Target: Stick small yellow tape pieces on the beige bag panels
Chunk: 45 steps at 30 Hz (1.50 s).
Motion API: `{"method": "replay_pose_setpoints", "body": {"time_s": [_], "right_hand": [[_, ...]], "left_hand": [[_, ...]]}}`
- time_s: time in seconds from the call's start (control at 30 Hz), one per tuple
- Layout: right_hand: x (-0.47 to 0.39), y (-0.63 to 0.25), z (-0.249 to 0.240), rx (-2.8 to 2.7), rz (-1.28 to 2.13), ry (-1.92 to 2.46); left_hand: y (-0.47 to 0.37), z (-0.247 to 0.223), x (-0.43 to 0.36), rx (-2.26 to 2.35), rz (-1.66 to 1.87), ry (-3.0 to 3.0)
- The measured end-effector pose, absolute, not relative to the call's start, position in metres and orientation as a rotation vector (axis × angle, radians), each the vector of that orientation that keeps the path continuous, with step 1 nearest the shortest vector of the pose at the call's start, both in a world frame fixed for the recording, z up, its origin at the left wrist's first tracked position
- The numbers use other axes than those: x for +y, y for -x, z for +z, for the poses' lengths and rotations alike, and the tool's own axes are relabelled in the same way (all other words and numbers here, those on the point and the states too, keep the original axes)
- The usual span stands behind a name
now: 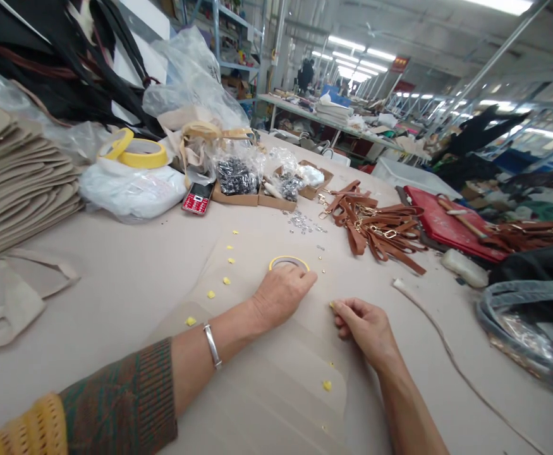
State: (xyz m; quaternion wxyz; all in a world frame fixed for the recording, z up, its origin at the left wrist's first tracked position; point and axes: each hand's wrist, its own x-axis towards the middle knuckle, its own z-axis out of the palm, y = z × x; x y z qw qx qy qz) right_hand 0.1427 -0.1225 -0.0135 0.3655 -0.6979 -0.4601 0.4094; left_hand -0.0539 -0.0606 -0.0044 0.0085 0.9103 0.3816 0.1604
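My left hand (283, 294), with a silver bangle on its wrist, is closed on the near side of a roll of yellow tape (289, 259); its fingertips are mostly hidden behind the hand. To its right, my right hand (364, 325) pinches a small piece of yellow tape (332, 304) between thumb and fingers. Both hands are over thin beige panels (267, 385) fanned in overlapping layers on the table. Several small yellow tape pieces (226, 280) dot their left edge, and another yellow tape piece (327, 385) lies near the right edge.
Brown straps with metal clips (375, 224) lie at the back right, near a red board (451, 221). Small metal parts (304, 221) are scattered before cardboard trays (276, 201). A red phone (198, 199) and stacked beige pieces (24, 183) are left. A narrow cord (440, 338) lies right.
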Motion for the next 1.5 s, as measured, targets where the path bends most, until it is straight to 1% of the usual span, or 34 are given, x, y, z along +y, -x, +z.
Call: {"method": "replay_pose_setpoints", "body": {"time_s": [0.23, 0.43, 0.53, 0.7, 0.8, 0.97, 1.13, 1.2, 1.27, 1.37, 1.43, 1.5], "right_hand": [[-0.117, -0.134, -0.015, -1.450, 0.735, 1.971], [-0.124, -0.137, -0.017, -1.332, 0.761, 1.981], [-0.131, -0.139, -0.018, -1.378, 0.766, 1.977], [-0.130, -0.132, -0.018, -1.552, 0.463, 2.040], [-0.122, -0.129, -0.019, -1.622, 0.384, 2.018], [-0.126, -0.135, -0.014, -1.837, 0.409, 1.889], [-0.145, -0.137, -0.001, -1.981, 0.711, 1.870], [-0.148, -0.135, 0.001, -1.934, 0.796, 1.889], [-0.147, -0.133, 0.000, -1.844, 0.780, 1.855], [-0.145, -0.129, -0.004, -1.639, 0.652, 1.706], [-0.143, -0.126, -0.006, -1.590, 0.558, 1.575], [-0.142, -0.121, -0.005, -1.660, 0.454, 1.448]], "left_hand": [[0.053, -0.010, -0.057, 1.194, 0.375, -2.832], [0.054, -0.010, -0.056, 1.212, 0.358, -2.823], [0.055, -0.009, -0.055, 1.209, 0.351, -2.812], [0.058, -0.005, -0.054, 1.191, 0.358, -2.795], [0.058, -0.005, -0.053, 1.179, 0.369, -2.789], [0.059, -0.009, -0.052, 1.190, 0.384, -2.784], [0.061, -0.010, -0.050, 1.169, 0.390, -2.781], [0.063, -0.009, -0.051, 1.121, 0.466, -2.778], [0.064, -0.008, -0.054, 1.025, 0.615, -2.747], [0.065, -0.005, -0.062, 0.835, 0.827, -2.647], [0.066, -0.002, -0.068, 0.740, 0.880, -2.601], [0.067, 0.000, -0.073, 0.707, 0.884, -2.596]]}}
